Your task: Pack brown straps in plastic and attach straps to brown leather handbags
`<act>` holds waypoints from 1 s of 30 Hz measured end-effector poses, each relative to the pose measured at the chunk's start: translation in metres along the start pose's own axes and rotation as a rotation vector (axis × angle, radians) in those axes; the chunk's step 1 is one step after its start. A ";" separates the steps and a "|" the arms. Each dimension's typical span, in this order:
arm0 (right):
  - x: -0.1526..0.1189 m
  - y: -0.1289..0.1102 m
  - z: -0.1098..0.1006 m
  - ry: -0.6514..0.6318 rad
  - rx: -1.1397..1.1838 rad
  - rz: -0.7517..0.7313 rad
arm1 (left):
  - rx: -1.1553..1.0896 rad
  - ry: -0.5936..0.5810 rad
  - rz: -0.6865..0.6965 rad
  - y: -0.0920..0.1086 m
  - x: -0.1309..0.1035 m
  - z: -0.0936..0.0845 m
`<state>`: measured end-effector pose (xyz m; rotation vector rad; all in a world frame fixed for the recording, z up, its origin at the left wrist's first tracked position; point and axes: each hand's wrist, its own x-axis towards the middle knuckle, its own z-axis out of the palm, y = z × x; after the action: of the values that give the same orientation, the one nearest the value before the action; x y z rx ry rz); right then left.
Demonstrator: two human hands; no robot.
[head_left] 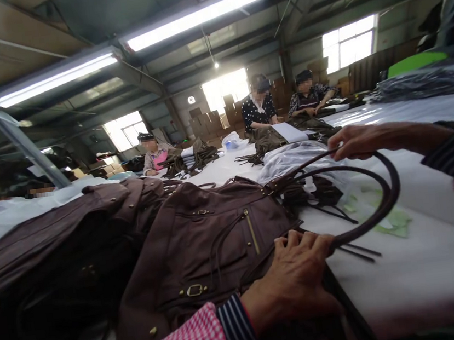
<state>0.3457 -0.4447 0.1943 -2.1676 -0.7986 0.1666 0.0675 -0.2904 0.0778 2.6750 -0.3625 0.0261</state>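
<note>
A dark brown handbag [218, 232] lies on its side in front of me, with brass-coloured buckles and a zip [252, 233] on its face. Its looped handle [393, 171] stretches out to the right. My right hand [354, 142] pinches the upper part of that handle between thumb and fingers. At the bag's top edge, near the handle's lower end, my left hand [292, 280] grips with bent fingers; its thumb is partly in shadow. More brown bags [59, 251] are piled at the left, against this one.
Clear plastic wrapping [292, 159] and light green scraps [394, 221] lie on the white table [440, 254]. Further back are stacked dark bags [265, 140] and several people, including a person in a polka-dot top [259, 111]. Folded dark plastic [427, 82] sits at right.
</note>
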 end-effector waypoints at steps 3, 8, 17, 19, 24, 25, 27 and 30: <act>-0.019 -0.026 -0.011 -0.279 0.242 0.043 | -0.066 0.044 -0.076 -0.007 0.004 0.002; -0.046 -0.098 0.020 -0.296 0.743 -0.377 | -0.358 0.276 -0.243 -0.004 0.015 -0.005; -0.011 -0.064 0.128 -0.414 0.517 -0.538 | -1.167 0.879 -0.713 -0.020 -0.062 -0.073; -0.008 -0.032 0.153 -0.392 0.370 -0.444 | -1.162 0.902 -0.903 -0.035 -0.091 -0.075; -0.027 0.006 0.203 -0.253 0.078 -0.393 | -0.707 0.747 -1.212 -0.066 -0.153 -0.074; -0.029 0.007 0.209 -0.204 0.059 -0.392 | -0.571 0.718 -1.203 -0.071 -0.161 -0.079; -0.028 0.009 0.217 -0.117 0.077 -0.357 | -0.284 0.703 -1.124 -0.077 -0.167 -0.094; -0.019 0.009 0.222 -0.063 0.177 -0.193 | 0.046 0.667 -0.982 -0.081 -0.145 -0.123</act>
<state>0.2540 -0.3170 0.0363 -1.9156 -0.9860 0.1999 -0.0466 -0.1318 0.1439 2.4057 1.1358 0.5941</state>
